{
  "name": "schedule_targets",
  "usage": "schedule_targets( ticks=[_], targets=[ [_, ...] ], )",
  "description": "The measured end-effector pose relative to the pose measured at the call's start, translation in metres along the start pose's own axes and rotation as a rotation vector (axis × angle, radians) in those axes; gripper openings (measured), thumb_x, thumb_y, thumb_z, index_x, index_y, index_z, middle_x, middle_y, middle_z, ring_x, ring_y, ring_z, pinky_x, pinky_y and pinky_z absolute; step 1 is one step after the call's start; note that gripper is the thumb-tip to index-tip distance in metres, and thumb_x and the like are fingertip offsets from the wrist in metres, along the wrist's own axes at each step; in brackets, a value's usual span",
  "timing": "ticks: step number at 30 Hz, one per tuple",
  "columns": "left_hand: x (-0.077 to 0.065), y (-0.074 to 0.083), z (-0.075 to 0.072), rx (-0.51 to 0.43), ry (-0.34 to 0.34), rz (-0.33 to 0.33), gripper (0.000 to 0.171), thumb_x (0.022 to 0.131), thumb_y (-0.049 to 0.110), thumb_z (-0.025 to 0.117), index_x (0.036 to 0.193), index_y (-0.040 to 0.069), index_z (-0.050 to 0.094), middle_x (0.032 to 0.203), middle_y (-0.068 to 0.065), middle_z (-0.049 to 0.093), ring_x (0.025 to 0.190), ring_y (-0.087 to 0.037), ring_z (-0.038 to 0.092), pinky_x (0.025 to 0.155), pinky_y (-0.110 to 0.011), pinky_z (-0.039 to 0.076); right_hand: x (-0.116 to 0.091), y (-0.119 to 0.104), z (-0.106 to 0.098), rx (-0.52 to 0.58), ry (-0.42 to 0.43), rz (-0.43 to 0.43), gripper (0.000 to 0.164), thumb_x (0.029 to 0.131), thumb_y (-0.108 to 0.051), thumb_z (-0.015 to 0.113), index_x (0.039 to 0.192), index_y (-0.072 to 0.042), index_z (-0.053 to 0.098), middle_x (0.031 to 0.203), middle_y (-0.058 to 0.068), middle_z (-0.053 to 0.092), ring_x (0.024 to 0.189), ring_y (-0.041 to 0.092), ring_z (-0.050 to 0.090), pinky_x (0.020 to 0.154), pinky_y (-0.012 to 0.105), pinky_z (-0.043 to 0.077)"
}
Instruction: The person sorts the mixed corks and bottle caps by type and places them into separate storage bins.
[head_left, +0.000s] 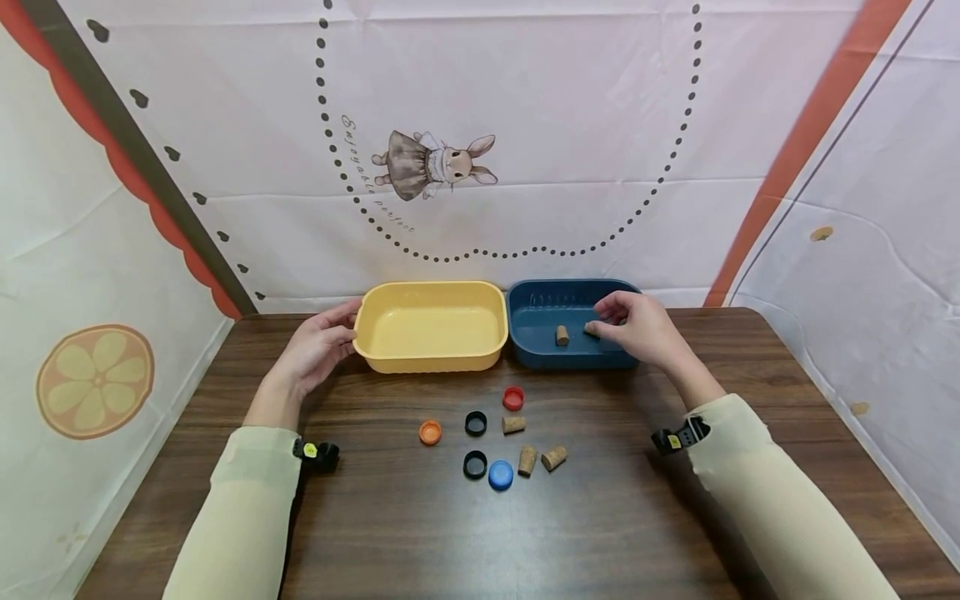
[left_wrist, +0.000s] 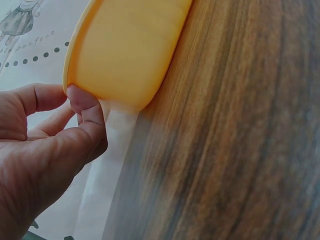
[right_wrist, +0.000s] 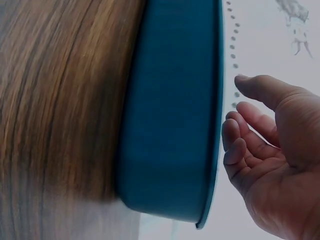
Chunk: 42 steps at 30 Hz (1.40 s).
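Note:
My left hand (head_left: 318,346) pinches the left end of a yellow plastic tray (head_left: 431,364) between thumb and fingers; the left wrist view shows the thumb tip (left_wrist: 75,92) on its rim. My right hand (head_left: 637,329) hovers over the right end of a dark blue tray (head_left: 573,361). Its thumb and fingers are bent and stand apart in the right wrist view, with nothing seen between them. One cork (head_left: 562,336) lies in the blue tray, and another cork (head_left: 591,329) shows there just beside the right thumb, partly covered by it. The yellow tray holds nothing visible.
On the wooden table (head_left: 585,533) before the trays lie a red cap (head_left: 513,398), an orange cap (head_left: 430,432), a blue cap (head_left: 501,475), two black caps (head_left: 476,423) and three corks (head_left: 527,460). A printed cloth (head_left: 562,125) hangs close behind the trays.

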<state>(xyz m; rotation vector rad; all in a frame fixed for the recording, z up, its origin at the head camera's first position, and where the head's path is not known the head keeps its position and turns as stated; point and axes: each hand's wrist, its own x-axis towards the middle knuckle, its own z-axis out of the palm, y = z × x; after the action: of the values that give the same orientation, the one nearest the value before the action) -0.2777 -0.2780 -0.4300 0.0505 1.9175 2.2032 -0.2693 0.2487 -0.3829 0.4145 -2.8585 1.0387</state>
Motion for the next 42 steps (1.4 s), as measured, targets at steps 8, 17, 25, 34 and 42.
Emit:
schedule_targets(
  ticks=[8,17,25,34,42],
  targets=[
    [-0.001,0.000,0.000,-0.001,0.001,-0.001,0.063,0.107,-0.006,0.051,0.167,0.004,0.031,0.130,-0.010,0.045,0.109,-0.016,0.053,0.087,-0.024,0.055,-0.015,-0.014,-0.003,0.032,-0.006,-0.060,0.030,0.099,-0.024,0.078,0.119,-0.002,0.072,0.103,0.011,0.071,0.092,0.026,0.063,0.080,0.041,0.053],
    [0.000,-0.001,0.000,-0.010,0.003,0.002,0.064,0.107,-0.007,0.050,0.167,0.004,0.031,0.129,-0.010,0.045,0.108,-0.015,0.053,0.086,-0.023,0.055,-0.032,-0.020,0.001,0.056,-0.052,-0.123,0.030,0.095,-0.023,0.083,0.121,-0.009,0.074,0.108,0.009,0.073,0.091,0.020,0.062,0.078,0.035,0.053],
    [0.001,-0.002,-0.001,-0.014,0.001,0.003,0.064,0.106,-0.009,0.048,0.166,0.002,0.030,0.129,-0.010,0.045,0.110,-0.016,0.053,0.087,-0.024,0.055,-0.044,-0.025,0.008,0.109,-0.168,-0.192,0.033,0.094,-0.023,0.085,0.123,-0.011,0.074,0.105,0.005,0.071,0.090,0.020,0.063,0.074,0.032,0.055],
    [0.002,-0.003,-0.001,-0.013,-0.003,0.007,0.063,0.106,-0.010,0.048,0.166,0.002,0.031,0.130,-0.012,0.045,0.110,-0.018,0.053,0.087,-0.025,0.055,-0.055,-0.026,0.018,0.168,-0.284,-0.224,0.030,0.093,-0.024,0.086,0.120,-0.020,0.074,0.100,0.003,0.069,0.088,0.020,0.063,0.072,0.032,0.057],
    [0.001,-0.002,0.000,-0.020,-0.008,0.020,0.064,0.105,-0.010,0.048,0.166,0.000,0.030,0.127,-0.010,0.047,0.109,-0.016,0.053,0.086,-0.024,0.055,-0.062,-0.025,0.030,0.212,-0.401,-0.259,0.034,0.094,-0.028,0.085,0.123,-0.017,0.073,0.106,0.011,0.070,0.090,0.021,0.064,0.074,0.032,0.057]
  ],
)
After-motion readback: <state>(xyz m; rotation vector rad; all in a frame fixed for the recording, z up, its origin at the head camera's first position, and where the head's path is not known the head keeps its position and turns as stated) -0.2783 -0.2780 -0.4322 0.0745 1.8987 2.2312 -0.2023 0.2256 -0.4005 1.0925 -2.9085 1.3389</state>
